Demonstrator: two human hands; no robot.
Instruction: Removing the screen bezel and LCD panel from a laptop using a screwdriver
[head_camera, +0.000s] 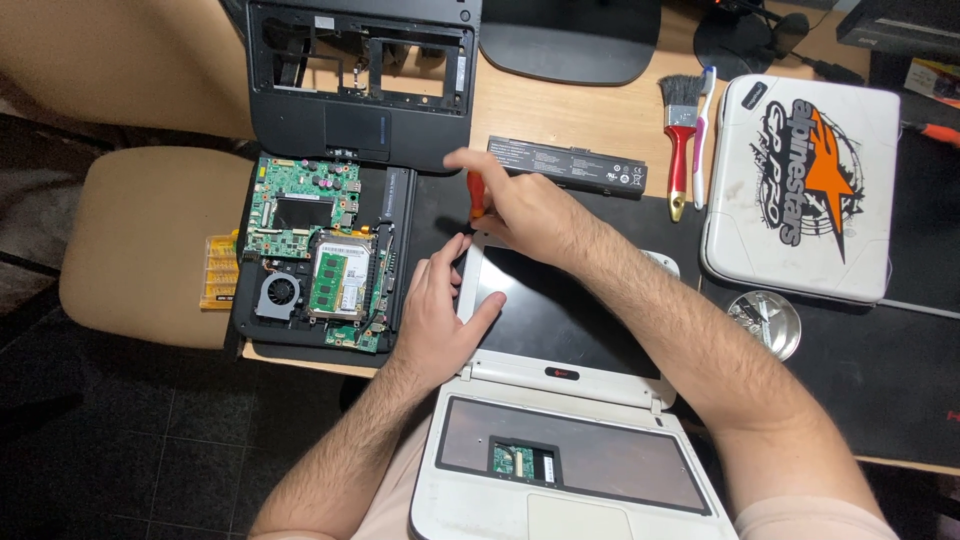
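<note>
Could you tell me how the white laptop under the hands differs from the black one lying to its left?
The white laptop has its screen attached, folded out flat; the black laptop base has none. The black one's green board, fan and memory lie fully bare; the white shows only a small green board through a cutout. Both are partly dismantled.

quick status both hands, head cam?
Left hand: open, flat on the white laptop's dark screen corner.
Right hand: closed on an orange-handled screwdriver at the lid's top edge.
</note>
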